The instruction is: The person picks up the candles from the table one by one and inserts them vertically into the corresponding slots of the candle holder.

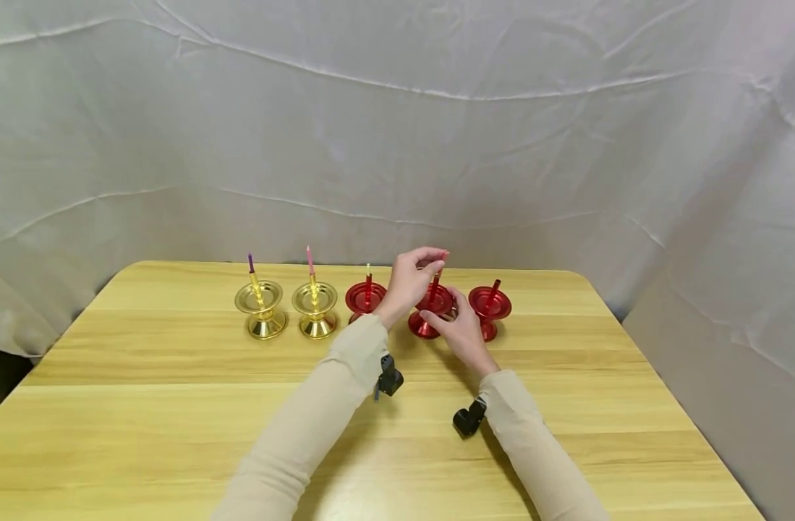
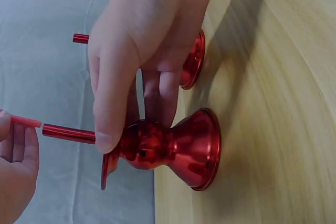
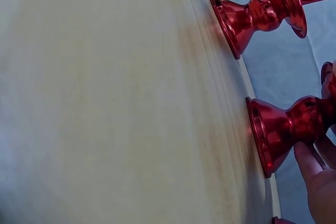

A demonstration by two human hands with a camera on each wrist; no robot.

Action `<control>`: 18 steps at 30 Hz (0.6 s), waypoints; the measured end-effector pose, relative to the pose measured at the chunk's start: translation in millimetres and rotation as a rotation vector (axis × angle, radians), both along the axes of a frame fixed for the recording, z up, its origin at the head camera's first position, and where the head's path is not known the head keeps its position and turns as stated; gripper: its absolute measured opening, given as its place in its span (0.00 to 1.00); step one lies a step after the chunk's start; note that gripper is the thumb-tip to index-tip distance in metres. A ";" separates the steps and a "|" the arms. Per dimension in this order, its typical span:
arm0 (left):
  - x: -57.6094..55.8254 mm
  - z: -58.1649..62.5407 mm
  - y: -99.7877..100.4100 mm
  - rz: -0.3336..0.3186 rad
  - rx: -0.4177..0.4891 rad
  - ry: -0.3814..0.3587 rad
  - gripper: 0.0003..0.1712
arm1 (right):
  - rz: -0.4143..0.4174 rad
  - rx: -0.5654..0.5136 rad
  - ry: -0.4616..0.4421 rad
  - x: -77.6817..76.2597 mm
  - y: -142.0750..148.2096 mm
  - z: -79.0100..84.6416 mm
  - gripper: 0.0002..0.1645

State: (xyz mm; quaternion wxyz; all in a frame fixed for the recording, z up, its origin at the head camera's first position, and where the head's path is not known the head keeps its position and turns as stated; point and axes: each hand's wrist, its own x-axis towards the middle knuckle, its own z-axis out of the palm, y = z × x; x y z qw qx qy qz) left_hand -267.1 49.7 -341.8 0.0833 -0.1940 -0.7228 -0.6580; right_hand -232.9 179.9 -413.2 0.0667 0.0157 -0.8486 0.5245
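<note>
My left hand [image 1: 409, 281] pinches a thin red candle [image 2: 26, 121] between thumb and fingertips. In the left wrist view the candle's lower end is right at the mouth of the upright tube [image 2: 68, 133] of the middle red candle holder [image 1: 424, 325]. My right hand [image 1: 461, 329] grips that holder, its thumb at the dish and its fingers behind the stem. The holder's flared base stands on the table. To its left is a red holder [image 1: 368, 297] with a pale yellow candle [image 1: 369, 270]; to its right a red holder [image 1: 490, 304] has a bare tube.
Two gold candle holders [image 1: 317, 325] stand farther left in the same row, one with a purple candle [image 1: 251, 262], one with a pink candle [image 1: 309, 259]. The wooden table [image 1: 176, 405] ends just behind the row, before a pale cloth [image 1: 273, 130].
</note>
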 end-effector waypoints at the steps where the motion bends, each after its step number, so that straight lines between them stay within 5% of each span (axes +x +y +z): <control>1: -0.3 -1.3 0.1 0.009 0.005 0.001 0.12 | 0.005 -0.002 0.005 0.1 -0.4 -0.3 0.49; 18: -3.2 -5.6 1.7 0.051 -0.067 0.032 0.12 | 0.005 0.009 -0.002 -1.2 -0.5 -3.0 0.50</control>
